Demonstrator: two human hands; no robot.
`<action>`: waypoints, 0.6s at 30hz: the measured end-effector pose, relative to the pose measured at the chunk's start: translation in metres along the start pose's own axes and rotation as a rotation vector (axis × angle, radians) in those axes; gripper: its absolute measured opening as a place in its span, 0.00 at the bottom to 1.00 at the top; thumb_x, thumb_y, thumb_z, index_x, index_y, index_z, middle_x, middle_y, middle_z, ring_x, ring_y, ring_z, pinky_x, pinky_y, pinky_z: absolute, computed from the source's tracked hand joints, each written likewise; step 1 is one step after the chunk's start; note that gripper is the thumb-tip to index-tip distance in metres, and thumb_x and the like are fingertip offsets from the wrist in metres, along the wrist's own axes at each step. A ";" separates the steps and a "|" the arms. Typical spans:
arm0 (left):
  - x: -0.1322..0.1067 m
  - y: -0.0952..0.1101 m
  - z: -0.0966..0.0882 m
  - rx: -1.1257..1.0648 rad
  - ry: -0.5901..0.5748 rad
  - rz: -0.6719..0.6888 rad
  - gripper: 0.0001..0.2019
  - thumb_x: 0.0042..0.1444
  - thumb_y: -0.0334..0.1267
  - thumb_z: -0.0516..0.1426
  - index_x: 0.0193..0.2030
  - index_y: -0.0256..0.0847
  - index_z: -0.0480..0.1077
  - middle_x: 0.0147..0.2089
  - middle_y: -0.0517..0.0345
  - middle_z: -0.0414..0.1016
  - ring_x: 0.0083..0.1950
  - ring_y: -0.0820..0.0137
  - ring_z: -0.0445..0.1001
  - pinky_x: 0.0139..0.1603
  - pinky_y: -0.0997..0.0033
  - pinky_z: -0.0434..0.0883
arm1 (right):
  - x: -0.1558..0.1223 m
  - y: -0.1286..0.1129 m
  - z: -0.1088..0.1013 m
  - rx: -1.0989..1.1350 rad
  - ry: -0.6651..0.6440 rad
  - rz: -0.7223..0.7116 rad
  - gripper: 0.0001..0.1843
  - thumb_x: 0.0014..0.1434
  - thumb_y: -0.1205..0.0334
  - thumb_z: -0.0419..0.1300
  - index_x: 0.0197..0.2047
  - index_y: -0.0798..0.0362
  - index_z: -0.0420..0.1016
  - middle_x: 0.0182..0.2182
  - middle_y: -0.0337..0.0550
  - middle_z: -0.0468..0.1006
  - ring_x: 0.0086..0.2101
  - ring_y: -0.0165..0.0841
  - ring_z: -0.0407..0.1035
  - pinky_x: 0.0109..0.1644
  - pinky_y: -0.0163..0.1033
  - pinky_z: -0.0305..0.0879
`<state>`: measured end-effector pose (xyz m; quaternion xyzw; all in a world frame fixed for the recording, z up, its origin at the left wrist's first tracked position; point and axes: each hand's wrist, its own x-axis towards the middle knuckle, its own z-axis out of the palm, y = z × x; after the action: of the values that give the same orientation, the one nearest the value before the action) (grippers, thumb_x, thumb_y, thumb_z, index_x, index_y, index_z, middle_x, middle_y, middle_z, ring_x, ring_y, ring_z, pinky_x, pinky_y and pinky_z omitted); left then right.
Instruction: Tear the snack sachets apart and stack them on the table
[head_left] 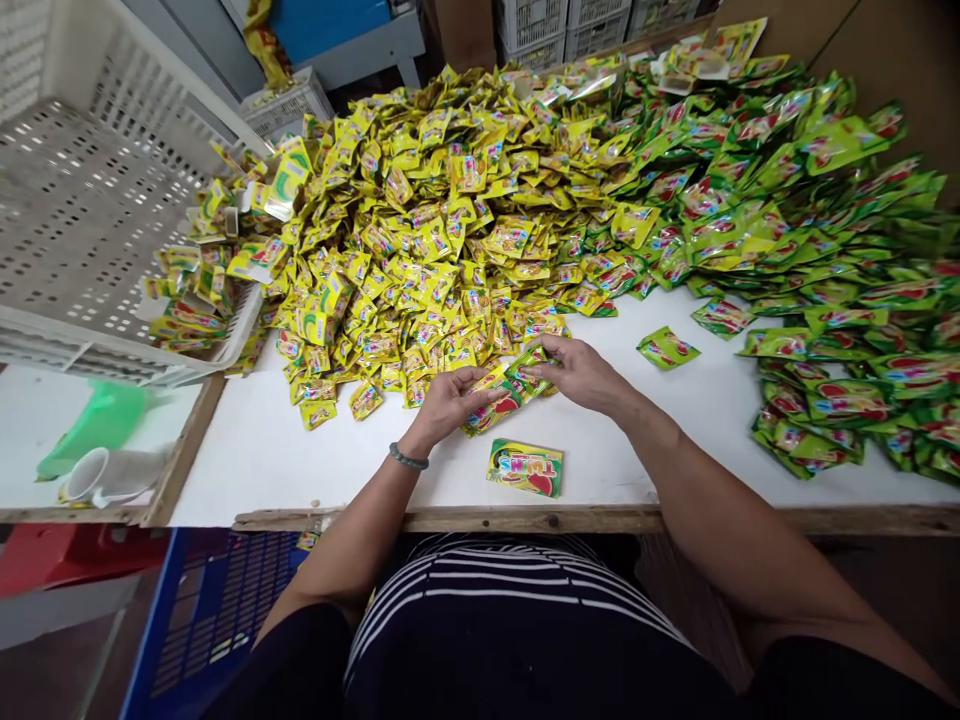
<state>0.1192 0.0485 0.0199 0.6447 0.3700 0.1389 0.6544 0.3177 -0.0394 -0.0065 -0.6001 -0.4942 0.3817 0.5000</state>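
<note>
My left hand (450, 408) pinches a small green, yellow and red candy pack (501, 396) just above the white tabletop; whether it is a carton or a sachet I cannot tell. My right hand (574, 372) has its fingers closed on a green candy sachet (529, 362) that meets the far right end of that pack. Flat on the table below both hands lies a small carton (525, 468) printed "TWINS" with a watermelon picture. Behind my hands, a large heap of yellow sachets (435, 240) comes close to the fingers.
Green sachets (847, 300) are piled along the right, with one loose green sachet (667, 348) nearer me. A tilted white plastic crate (112, 200) on the left holds yellow cartons. A white mug (112, 475) lies beside a green plastic piece (101, 430). The wooden table edge (540, 519) borders my body.
</note>
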 end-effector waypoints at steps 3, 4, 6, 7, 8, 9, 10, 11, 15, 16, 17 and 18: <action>0.002 -0.004 0.004 -0.063 0.003 0.011 0.25 0.38 0.48 0.70 0.42 0.35 0.77 0.40 0.52 0.81 0.36 0.70 0.77 0.39 0.70 0.73 | 0.002 -0.002 0.008 -0.098 0.155 -0.008 0.15 0.52 0.53 0.63 0.41 0.51 0.77 0.39 0.43 0.80 0.42 0.39 0.73 0.48 0.46 0.70; 0.003 -0.006 0.005 -0.086 -0.004 0.005 0.26 0.37 0.47 0.71 0.43 0.35 0.77 0.40 0.52 0.81 0.36 0.69 0.77 0.40 0.70 0.73 | 0.003 -0.002 0.011 -0.124 0.206 -0.019 0.15 0.51 0.54 0.63 0.41 0.51 0.77 0.40 0.44 0.80 0.43 0.39 0.73 0.50 0.46 0.69; 0.004 -0.009 0.005 -0.112 -0.036 -0.022 0.27 0.35 0.46 0.72 0.43 0.35 0.77 0.40 0.52 0.82 0.36 0.69 0.78 0.40 0.69 0.73 | 0.003 -0.001 0.016 -0.159 0.272 -0.052 0.15 0.51 0.55 0.64 0.41 0.52 0.77 0.41 0.45 0.79 0.43 0.39 0.73 0.52 0.47 0.68; 0.005 -0.010 0.004 -0.121 -0.051 -0.038 0.27 0.35 0.46 0.72 0.43 0.35 0.77 0.39 0.52 0.82 0.35 0.69 0.78 0.40 0.69 0.73 | 0.003 -0.001 0.018 -0.166 0.287 -0.069 0.15 0.50 0.54 0.65 0.40 0.52 0.76 0.41 0.45 0.79 0.43 0.39 0.73 0.51 0.46 0.68; 0.005 -0.011 0.004 -0.125 -0.063 -0.056 0.27 0.34 0.45 0.72 0.42 0.34 0.77 0.39 0.52 0.82 0.35 0.69 0.78 0.39 0.69 0.73 | 0.002 -0.001 0.019 -0.168 0.298 -0.082 0.15 0.50 0.54 0.65 0.39 0.52 0.76 0.41 0.45 0.79 0.42 0.39 0.73 0.49 0.46 0.69; 0.005 -0.012 0.003 -0.127 -0.070 -0.072 0.27 0.34 0.45 0.72 0.42 0.34 0.77 0.38 0.53 0.81 0.34 0.69 0.77 0.38 0.69 0.73 | 0.001 0.000 0.020 -0.171 0.306 -0.086 0.14 0.50 0.53 0.65 0.39 0.51 0.75 0.40 0.45 0.79 0.41 0.38 0.72 0.47 0.45 0.70; 0.005 -0.012 0.003 -0.128 -0.071 -0.085 0.26 0.34 0.45 0.72 0.41 0.34 0.77 0.37 0.53 0.81 0.33 0.70 0.77 0.38 0.70 0.73 | 0.001 0.000 0.021 -0.179 0.320 -0.080 0.14 0.50 0.52 0.65 0.37 0.51 0.75 0.39 0.45 0.78 0.39 0.38 0.72 0.45 0.44 0.70; 0.005 -0.012 0.003 -0.127 -0.068 -0.091 0.26 0.34 0.45 0.72 0.40 0.34 0.77 0.37 0.53 0.81 0.32 0.70 0.77 0.37 0.70 0.73 | 0.000 -0.001 0.021 -0.188 0.337 -0.067 0.15 0.50 0.51 0.65 0.36 0.51 0.74 0.37 0.44 0.78 0.38 0.37 0.72 0.42 0.42 0.69; 0.002 -0.008 0.005 -0.084 -0.044 -0.048 0.25 0.36 0.45 0.71 0.42 0.35 0.77 0.38 0.54 0.81 0.34 0.70 0.76 0.36 0.71 0.72 | -0.002 -0.005 0.023 -0.159 0.408 0.000 0.18 0.48 0.45 0.66 0.30 0.51 0.71 0.28 0.39 0.74 0.30 0.32 0.67 0.35 0.38 0.66; 0.002 -0.007 0.006 -0.064 -0.038 -0.029 0.25 0.37 0.45 0.71 0.42 0.35 0.77 0.39 0.53 0.81 0.35 0.70 0.76 0.36 0.71 0.72 | -0.003 -0.007 0.024 -0.141 0.428 0.016 0.19 0.47 0.44 0.66 0.29 0.51 0.70 0.26 0.38 0.73 0.28 0.31 0.66 0.33 0.37 0.65; 0.001 -0.006 0.006 -0.052 -0.035 -0.013 0.25 0.37 0.45 0.71 0.43 0.35 0.77 0.40 0.53 0.81 0.35 0.69 0.76 0.37 0.72 0.71 | -0.003 -0.009 0.025 -0.131 0.449 0.027 0.20 0.46 0.43 0.66 0.28 0.51 0.70 0.24 0.37 0.72 0.26 0.30 0.64 0.32 0.37 0.64; 0.001 -0.005 0.005 -0.058 -0.035 -0.006 0.26 0.37 0.46 0.71 0.43 0.35 0.77 0.40 0.52 0.81 0.36 0.69 0.76 0.37 0.72 0.71 | -0.004 -0.011 0.026 -0.131 0.465 0.028 0.21 0.46 0.42 0.66 0.27 0.51 0.69 0.23 0.36 0.71 0.25 0.29 0.62 0.30 0.36 0.62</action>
<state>0.1218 0.0446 0.0145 0.6267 0.3564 0.1362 0.6795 0.2893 -0.0369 -0.0012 -0.7097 -0.3812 0.2071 0.5551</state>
